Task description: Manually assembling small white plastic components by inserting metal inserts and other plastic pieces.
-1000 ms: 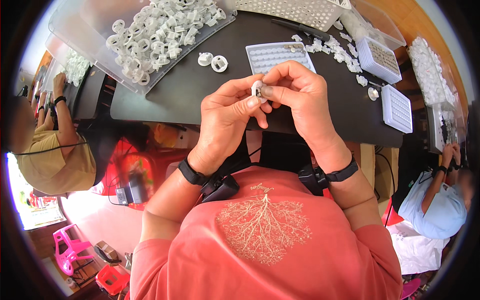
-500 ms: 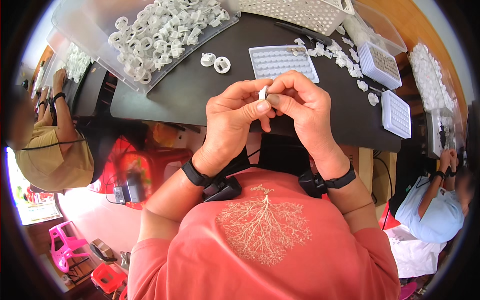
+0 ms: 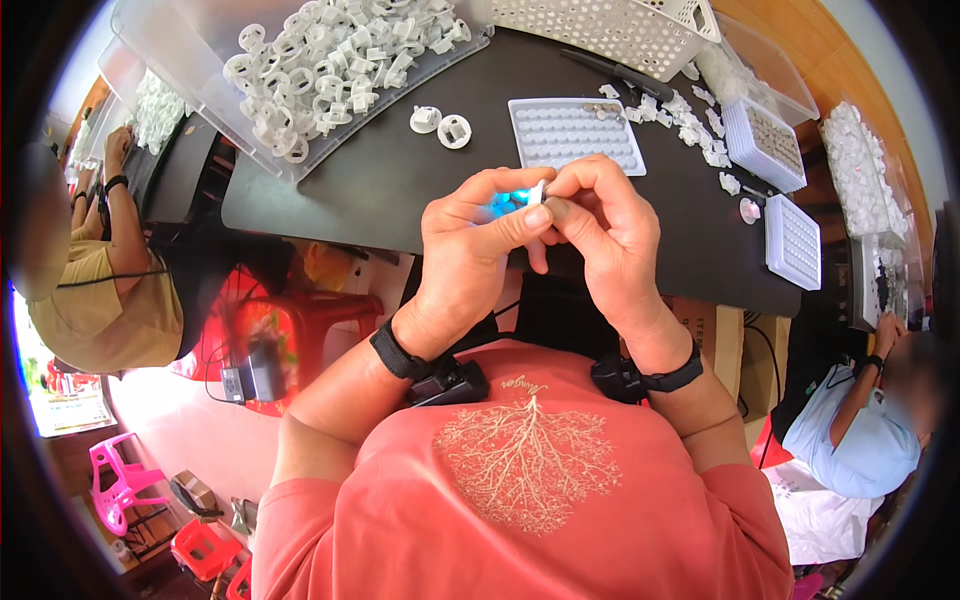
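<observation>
In front of my chest, my left hand (image 3: 468, 238) pinches a small white plastic part (image 3: 537, 192) between thumb and fingers. Bright blue light (image 3: 510, 203) shines from it onto those fingers. From the other side, my right hand (image 3: 608, 222) is closed, thumb and forefinger pressed against the part's right edge; a greyish bit there is too small to make out. Just beyond my hands lies a white dimpled tray (image 3: 572, 155) with several small round metal discs (image 3: 603, 110) at its far right. Two white round plastic parts, one here (image 3: 425, 119) and another (image 3: 455, 131), rest left of the tray.
A clear bin (image 3: 300, 172) full of white plastic rings stands at far left. A perforated white basket (image 3: 640, 45), a black pen-like tool (image 3: 610, 70), scattered white pieces (image 3: 690, 125), stacked trays (image 3: 768, 172), another tray (image 3: 795, 245) and a pink-glowing piece (image 3: 749, 210) lie right. People sit at both sides.
Blue light now shows at the white part in my hands, where none showed before. One loose piece at the right of the table now glows pink. The view has shifted slightly; both hands keep their grip.
</observation>
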`<state>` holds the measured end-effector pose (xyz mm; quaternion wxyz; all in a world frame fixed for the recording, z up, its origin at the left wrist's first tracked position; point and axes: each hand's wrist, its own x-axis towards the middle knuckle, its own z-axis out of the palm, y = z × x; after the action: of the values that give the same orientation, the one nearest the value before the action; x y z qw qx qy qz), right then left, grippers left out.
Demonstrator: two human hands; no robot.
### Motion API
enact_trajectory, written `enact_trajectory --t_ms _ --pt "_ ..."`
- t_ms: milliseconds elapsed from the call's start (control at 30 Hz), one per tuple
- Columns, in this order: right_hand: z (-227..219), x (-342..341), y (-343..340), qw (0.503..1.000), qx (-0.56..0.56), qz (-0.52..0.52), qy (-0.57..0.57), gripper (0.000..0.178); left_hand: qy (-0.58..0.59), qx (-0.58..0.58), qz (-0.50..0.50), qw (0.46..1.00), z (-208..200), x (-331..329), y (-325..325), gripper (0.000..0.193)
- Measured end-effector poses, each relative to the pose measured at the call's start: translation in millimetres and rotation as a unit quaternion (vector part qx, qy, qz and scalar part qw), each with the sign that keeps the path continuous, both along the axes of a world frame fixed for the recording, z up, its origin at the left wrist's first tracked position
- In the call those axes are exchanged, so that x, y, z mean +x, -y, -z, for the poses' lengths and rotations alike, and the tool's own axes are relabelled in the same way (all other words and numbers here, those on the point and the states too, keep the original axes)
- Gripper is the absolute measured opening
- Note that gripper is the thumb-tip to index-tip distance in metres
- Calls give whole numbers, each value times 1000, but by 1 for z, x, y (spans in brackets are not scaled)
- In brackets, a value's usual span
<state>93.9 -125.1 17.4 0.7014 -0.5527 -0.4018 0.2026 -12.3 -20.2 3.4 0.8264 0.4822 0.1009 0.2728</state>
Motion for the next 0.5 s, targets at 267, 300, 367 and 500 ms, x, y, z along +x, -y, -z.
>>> enact_trajectory --t_ms 267,300,367,500 --pt "1 1 2 998 12 -42 35 9 22 -64 35 997 3 -2 -11 32" --pt "-1 0 3 998 -1 -53 -44 10 29 -70 44 996 3 -2 -11 33" --pt "1 3 4 999 3 -53 -11 13 32 -67 52 996 2 -2 -12 33" --pt "6 5 3 997 5 -17 81 14 40 -65 60 995 2 -2 -12 32"
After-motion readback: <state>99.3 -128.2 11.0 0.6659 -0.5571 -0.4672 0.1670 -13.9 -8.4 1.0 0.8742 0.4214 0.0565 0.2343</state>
